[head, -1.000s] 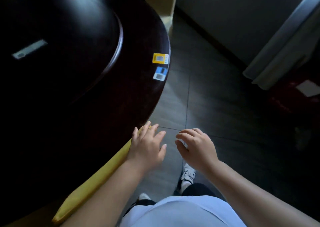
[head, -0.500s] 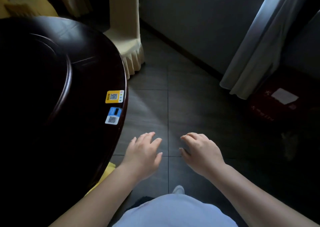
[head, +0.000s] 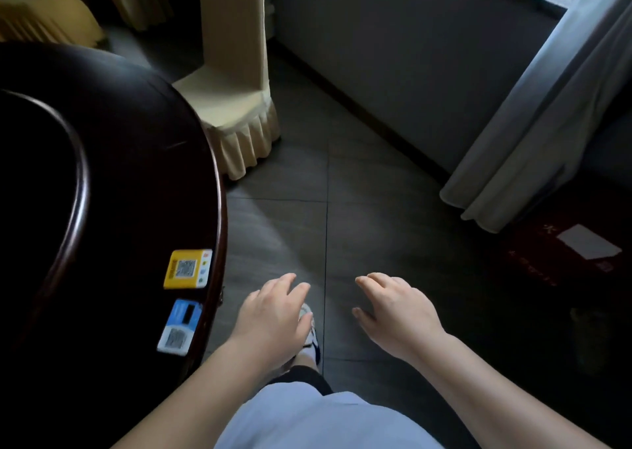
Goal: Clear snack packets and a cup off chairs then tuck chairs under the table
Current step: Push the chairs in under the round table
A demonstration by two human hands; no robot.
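Note:
A dark round table (head: 143, 181) fills the left side, with a raised inner ring. A chair in a cream cover (head: 236, 82) stands ahead at the table's far edge, its seat bare and partly out from under the table. My left hand (head: 273, 315) hovers over the floor just right of the table's rim, fingers apart and holding nothing. My right hand (head: 398, 311) floats beside it, also spread with nothing in it. No snack packet or cup shows in this view.
A yellow sticker (head: 187, 269) and a blue sticker (head: 178, 327) lie near the table's edge. A grey curtain (head: 533, 134) hangs at right above a dark red box (head: 564, 253). More covered chairs (head: 44, 14) stand at far left. Grey tiled floor (head: 342, 192) stretches ahead.
The view has swung up and forward along the table's rim. The yellow-covered chair that my left hand touched has dropped out of sight, and the cream chair ahead has come closer.

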